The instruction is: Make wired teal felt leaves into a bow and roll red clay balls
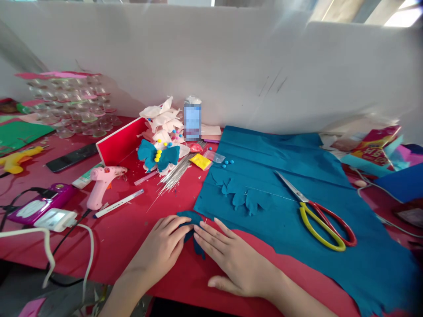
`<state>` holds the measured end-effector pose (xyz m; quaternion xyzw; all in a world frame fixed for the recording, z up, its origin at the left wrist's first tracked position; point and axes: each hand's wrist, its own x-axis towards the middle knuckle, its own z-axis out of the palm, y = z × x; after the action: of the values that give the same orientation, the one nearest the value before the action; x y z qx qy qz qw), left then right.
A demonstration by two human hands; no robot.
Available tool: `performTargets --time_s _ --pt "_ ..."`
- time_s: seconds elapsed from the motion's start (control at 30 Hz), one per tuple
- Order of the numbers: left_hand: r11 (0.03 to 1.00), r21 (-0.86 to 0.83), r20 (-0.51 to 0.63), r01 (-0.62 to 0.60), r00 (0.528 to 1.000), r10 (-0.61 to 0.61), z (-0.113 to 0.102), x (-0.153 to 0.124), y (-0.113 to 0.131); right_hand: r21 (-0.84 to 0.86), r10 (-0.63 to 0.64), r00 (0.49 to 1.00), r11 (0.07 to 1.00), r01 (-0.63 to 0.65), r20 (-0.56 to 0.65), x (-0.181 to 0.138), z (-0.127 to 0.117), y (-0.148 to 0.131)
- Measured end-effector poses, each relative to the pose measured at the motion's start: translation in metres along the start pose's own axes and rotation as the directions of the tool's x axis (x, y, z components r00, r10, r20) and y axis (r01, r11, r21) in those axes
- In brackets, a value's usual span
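A small blue cutout lies on the red table under my fingertips, largely covered. My left hand grips it with bent fingers, the thumb tucked below. Flat beside it, my right hand has its fingers stretched over the cutout's right side and its thumb apart. Both hands' fingertips nearly meet. Behind them, a wide blue sheet carries more blue cutouts and several blue beads. Scissors with red and yellow handles rest partly open on the sheet.
Left are a pink glue gun, a white pen, a purple device, a black phone and cables. Farther back are a bundle of thin wires, a blue butterfly with yellow beads, and stacked clear cups.
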<state>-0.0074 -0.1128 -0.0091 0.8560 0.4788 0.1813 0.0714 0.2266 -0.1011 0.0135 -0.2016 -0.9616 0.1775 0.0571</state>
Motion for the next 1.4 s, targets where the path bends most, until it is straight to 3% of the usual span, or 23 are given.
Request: performTargets --time_s 0.07,0.13,0.17,0.23,0.27,0.37,0.47,0.53,0.6,0.77,0.9,0.97,1.1,1.17,1.27,1.4 --pt "1.0 -0.012 0.0 -0.001 1.0 0.001 0.0 0.0 0.0 -0.071 -0.011 0.998 0.997 0.006 -0.062 -0.001 -0.001 0.001" --pt "1.0 -0.027 0.002 -0.004 1.0 0.004 0.0 0.0 -0.001 -0.16 0.045 0.974 0.984 -0.082 -0.224 -0.003 -0.007 0.01" --pt "0.999 -0.034 0.004 -0.004 1.0 0.004 0.0 -0.001 -0.001 -0.192 0.11 0.938 0.965 -0.181 -0.33 -0.005 -0.012 0.017" --pt "0.999 -0.043 0.001 0.004 1.0 -0.004 -0.001 -0.004 -0.002 -0.186 0.29 0.804 0.88 -0.437 -0.519 -0.01 -0.025 0.039" --pt "0.999 -0.047 -0.005 0.009 1.0 -0.01 -0.002 -0.006 -0.003 -0.165 0.375 0.744 0.826 -0.539 -0.553 -0.015 -0.032 0.053" --pt "0.997 -0.074 -0.016 0.024 1.0 -0.025 -0.006 -0.012 -0.006 -0.067 0.572 0.646 0.72 -0.69 -0.506 -0.035 -0.05 0.093" --pt "0.984 -0.091 -0.051 0.151 0.986 -0.157 -0.009 -0.012 -0.011 -0.005 0.662 0.585 0.66 -0.751 -0.468 -0.058 -0.055 0.121" --pt "0.962 -0.06 -0.09 0.266 0.959 -0.271 -0.01 -0.008 -0.015 0.003 0.67 0.582 0.657 -0.754 -0.461 -0.068 -0.052 0.13" --pt "0.952 -0.034 -0.092 0.304 0.948 -0.306 -0.011 -0.001 -0.019 0.024 0.67 0.584 0.666 -0.746 -0.459 -0.074 -0.046 0.132" --pt "0.95 -0.135 0.035 0.28 0.96 -0.278 -0.017 0.012 -0.025 0.097 0.712 0.555 0.648 -0.755 -0.43 -0.072 -0.034 0.129" --pt "0.865 -0.324 0.169 0.383 0.923 -0.345 -0.028 0.017 -0.019 0.123 0.76 0.514 0.599 -0.791 -0.398 -0.071 -0.035 0.127" --pt "0.771 -0.439 0.25 0.462 0.887 -0.389 -0.034 0.02 -0.014 0.105 0.739 0.556 0.631 -0.768 -0.381 -0.074 -0.038 0.124" --pt "0.563 -0.596 0.314 0.572 0.812 -0.492 -0.045 0.029 -0.007 0.013 0.585 0.745 0.789 -0.614 -0.32 -0.083 -0.047 0.115" --pt "0.495 -0.643 0.321 0.585 0.792 -0.519 -0.049 0.034 -0.004 -0.023 0.514 0.795 0.835 -0.549 -0.323 -0.086 -0.052 0.108" --pt "0.431 -0.715 0.346 0.55 0.814 -0.466 -0.053 0.045 0.002 0.001 0.436 0.8 0.878 -0.479 -0.413 -0.078 -0.057 0.094" --pt "0.378 -0.78 0.331 0.499 0.841 -0.428 -0.05 0.07 0.014 0.194 0.396 0.711 0.916 -0.351 -0.581 -0.055 -0.047 0.065"
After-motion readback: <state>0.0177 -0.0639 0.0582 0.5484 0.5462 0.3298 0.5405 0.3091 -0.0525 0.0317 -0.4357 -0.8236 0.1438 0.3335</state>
